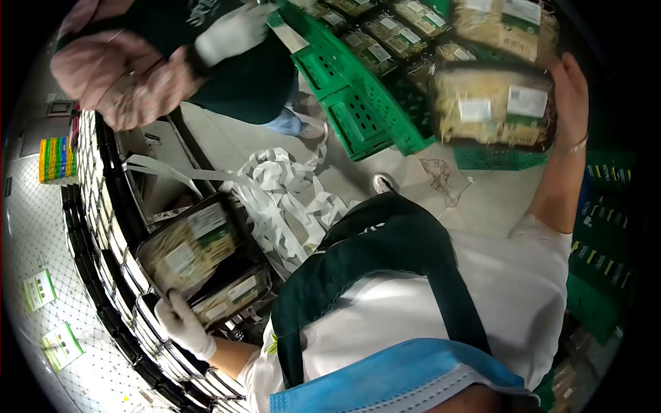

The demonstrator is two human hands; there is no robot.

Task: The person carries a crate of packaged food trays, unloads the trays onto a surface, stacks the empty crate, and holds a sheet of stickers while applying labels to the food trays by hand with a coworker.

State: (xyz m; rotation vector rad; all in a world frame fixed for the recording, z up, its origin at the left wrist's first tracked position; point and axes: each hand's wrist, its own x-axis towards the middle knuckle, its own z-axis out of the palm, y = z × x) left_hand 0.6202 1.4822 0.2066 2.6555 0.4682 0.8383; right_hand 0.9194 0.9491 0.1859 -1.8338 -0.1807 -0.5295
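Observation:
My left hand (182,325), in a white glove, has its fingers closed on the near edge of a black tray pack (180,258) of pale, sprout-like strands with white labels. A second similar pack (234,296) lies beside and partly under it, against the shelf edge. On the right, my bare right hand (571,103) grips the side of another labelled tray pack (492,107), raised in front of the green crate. One more pack (509,31) is just beyond it, close to my fingertips; whether I touch it, I cannot tell.
A co-worker's gloved hand (237,31) is near the green crate (358,113), which holds several rows of packs (396,34). Loose white strapping (282,193) lies heaped on the floor. Black-edged shelving (113,227) curves along the left; dark green crates (599,289) stand right.

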